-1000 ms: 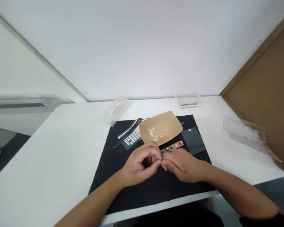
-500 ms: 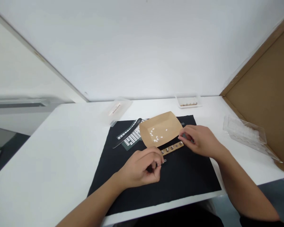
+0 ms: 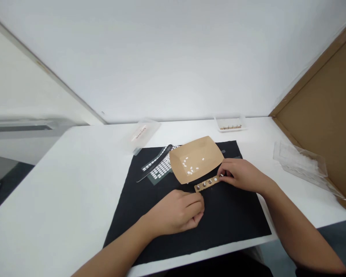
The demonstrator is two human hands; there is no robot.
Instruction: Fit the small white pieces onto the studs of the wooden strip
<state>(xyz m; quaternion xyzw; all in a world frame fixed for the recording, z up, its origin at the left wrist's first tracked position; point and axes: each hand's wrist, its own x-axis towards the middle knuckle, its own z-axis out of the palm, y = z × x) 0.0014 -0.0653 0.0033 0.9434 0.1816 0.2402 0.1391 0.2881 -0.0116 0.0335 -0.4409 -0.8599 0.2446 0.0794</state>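
Note:
A narrow brown card strip [image 3: 207, 184] lies on the black mat [image 3: 219, 227], with several small round metal pieces along it and a white dot near its right end. My right hand [image 3: 238, 174] has its fingertips closed on that right end. My left hand [image 3: 180, 212] is just below the strip's left end, knuckles up, fingers curled together; what they hold, if anything, is hidden. Behind the strip stands a brown paper tray [image 3: 175, 157] with several small white oval pieces inside.
Left of the tray, a dark curved tool with a thin tip [image 3: 158, 159] lies across a sheet of white oval stickers [image 3: 160, 169]. A clear printed bag [image 3: 145, 132], a small white tray [image 3: 230, 124] and clear plastic boxes [image 3: 301, 161] surround the mat. A cardboard panel [image 3: 328, 100] rises at right.
My left hand has rolled palm down and moved slightly lower, hiding the small shiny thing it pinched. My right fingertips have come down onto the strip's end. A white dot now shows there.

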